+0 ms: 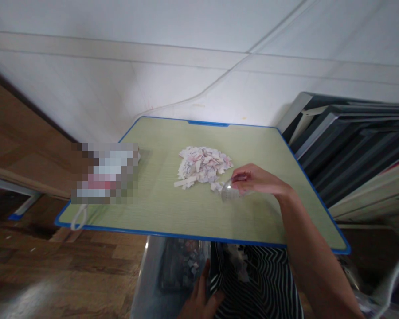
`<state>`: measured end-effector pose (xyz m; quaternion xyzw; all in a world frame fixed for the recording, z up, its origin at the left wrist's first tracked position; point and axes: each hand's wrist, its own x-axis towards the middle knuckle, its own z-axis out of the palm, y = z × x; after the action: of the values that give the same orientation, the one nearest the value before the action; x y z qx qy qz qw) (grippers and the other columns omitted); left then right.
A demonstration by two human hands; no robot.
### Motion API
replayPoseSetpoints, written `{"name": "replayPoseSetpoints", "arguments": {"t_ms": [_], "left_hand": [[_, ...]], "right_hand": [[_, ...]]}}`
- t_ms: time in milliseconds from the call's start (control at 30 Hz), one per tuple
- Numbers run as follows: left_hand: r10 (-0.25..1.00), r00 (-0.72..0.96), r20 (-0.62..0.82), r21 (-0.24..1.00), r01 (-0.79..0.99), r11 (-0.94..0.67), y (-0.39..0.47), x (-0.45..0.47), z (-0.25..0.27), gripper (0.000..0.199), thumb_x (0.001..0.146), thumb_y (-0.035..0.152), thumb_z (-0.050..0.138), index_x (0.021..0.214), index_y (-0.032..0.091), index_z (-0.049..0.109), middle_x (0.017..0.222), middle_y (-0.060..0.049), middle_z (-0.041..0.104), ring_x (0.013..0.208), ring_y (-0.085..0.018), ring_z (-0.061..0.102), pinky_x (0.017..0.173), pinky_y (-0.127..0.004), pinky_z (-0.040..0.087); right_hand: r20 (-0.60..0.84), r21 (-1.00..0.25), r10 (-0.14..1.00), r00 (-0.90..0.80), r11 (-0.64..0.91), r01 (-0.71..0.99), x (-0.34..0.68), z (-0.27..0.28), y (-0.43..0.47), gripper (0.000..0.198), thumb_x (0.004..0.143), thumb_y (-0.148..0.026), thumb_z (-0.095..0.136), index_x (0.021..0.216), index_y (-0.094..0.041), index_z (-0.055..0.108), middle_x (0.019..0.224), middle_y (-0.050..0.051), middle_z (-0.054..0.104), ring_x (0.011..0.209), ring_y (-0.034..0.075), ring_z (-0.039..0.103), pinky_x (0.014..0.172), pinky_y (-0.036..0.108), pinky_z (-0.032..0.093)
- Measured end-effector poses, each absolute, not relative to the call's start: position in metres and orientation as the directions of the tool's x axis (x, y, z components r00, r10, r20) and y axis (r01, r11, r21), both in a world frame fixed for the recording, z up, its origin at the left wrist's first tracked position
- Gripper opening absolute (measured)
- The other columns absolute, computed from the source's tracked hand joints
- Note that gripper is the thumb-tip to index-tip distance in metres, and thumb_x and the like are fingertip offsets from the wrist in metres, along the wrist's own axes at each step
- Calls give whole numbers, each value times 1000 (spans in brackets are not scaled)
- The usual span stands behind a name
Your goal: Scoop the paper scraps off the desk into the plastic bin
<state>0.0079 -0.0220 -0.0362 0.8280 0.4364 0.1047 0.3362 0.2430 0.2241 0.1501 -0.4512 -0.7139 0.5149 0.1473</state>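
My right hand [249, 177] is over the right part of the green table, closed around a clear plastic cup [231, 191] that is tilted with its rounded end to the left. Just left of the cup is a heap of small torn paper scraps [204, 164], white with some pink. Below the table's front edge, my left hand [202, 297] grips the right side of a clear plastic bin [142, 283]. Paper scraps [191, 261] lie inside it. More pale scraps [241, 263] show by the black-and-white striped cloth on my lap [269, 279].
A blurred-out box-like item with a white loop [80, 218] stands at the table's left. The blue-edged table [159, 212] meets a white wall. Dark framed panels [359, 137] lean at the right; a brown board [23, 137] stands at left.
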Motion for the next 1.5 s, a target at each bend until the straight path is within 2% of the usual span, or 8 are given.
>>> {"name": "replayPoseSetpoints", "arguments": {"t_ms": [133, 333, 533, 733, 933, 1133, 1333, 1500], "left_hand": [[807, 580, -109, 626, 671, -398, -24, 12, -39, 73, 76, 13, 73, 133, 38, 35, 151, -15, 21, 134, -31, 34, 97, -33, 47], [767, 627, -132, 613, 660, -434, -21, 8, -32, 62, 74, 17, 74, 127, 30, 44, 149, -22, 22, 134, -33, 32, 99, -34, 43], [755, 621, -211, 618, 683, -389, -19, 7, -29, 70, 74, 18, 75, 132, 33, 39, 151, -21, 20, 133, -33, 33, 97, -35, 46], [786, 595, -167, 603, 693, -396, -22, 12, -28, 54, 81, 14, 67, 126, 33, 44, 152, -15, 21, 134, -29, 33, 96, -31, 47], [775, 594, -215, 598, 708, -377, -20, 11, -25, 59, 78, 13, 70, 126, 35, 44, 150, -19, 21, 132, -32, 37, 95, -33, 48], [803, 584, -117, 570, 702, -427, -20, 12, -22, 55, 79, 12, 69, 124, 34, 45, 148, -16, 27, 130, -30, 41, 94, -32, 49], [795, 595, -122, 520, 720, -460, -18, 13, -13, 44, 77, 11, 70, 114, 27, 54, 145, -20, 33, 128, -31, 43, 94, -31, 48], [798, 580, -161, 556, 722, -412, -18, 10, -20, 46, 82, 10, 64, 120, 33, 50, 150, -10, 28, 130, -26, 41, 98, -29, 46]], "right_hand": [[-117, -876, 919, -376, 82, 476, 242, 140, 231, 21, 68, -35, 64, 66, -15, 56, 54, -3, 54, 49, 10, 54, 48, 22, 41], [-166, -856, 878, -448, 97, 508, 243, 143, 226, 20, 68, -35, 62, 63, -16, 56, 50, -3, 51, 46, 9, 51, 45, 22, 40], [-70, -863, 940, -335, 111, 492, 246, 147, 227, 21, 68, -35, 64, 65, -15, 57, 51, -2, 54, 46, 9, 53, 45, 22, 40], [-147, -816, 905, -400, 118, 566, 248, 143, 228, 20, 69, -33, 61, 63, -15, 57, 51, -1, 54, 47, 10, 55, 46, 22, 40], [-124, -871, 913, -389, 88, 483, 250, 152, 224, 20, 68, -34, 64, 65, -15, 57, 51, -2, 54, 46, 9, 52, 45, 21, 39], [-188, -824, 876, -444, 105, 557, 246, 145, 224, 20, 69, -33, 61, 62, -15, 57, 50, -3, 51, 47, 9, 52, 45, 20, 39], [-71, -856, 932, -354, 126, 502, 246, 145, 227, 20, 68, -34, 63, 65, -15, 57, 51, -2, 55, 47, 10, 54, 46, 21, 41], [-8, -869, 971, -240, 112, 482, 243, 147, 228, 21, 66, -35, 63, 63, -15, 57, 49, -1, 54, 44, 10, 51, 45, 23, 41]]}}
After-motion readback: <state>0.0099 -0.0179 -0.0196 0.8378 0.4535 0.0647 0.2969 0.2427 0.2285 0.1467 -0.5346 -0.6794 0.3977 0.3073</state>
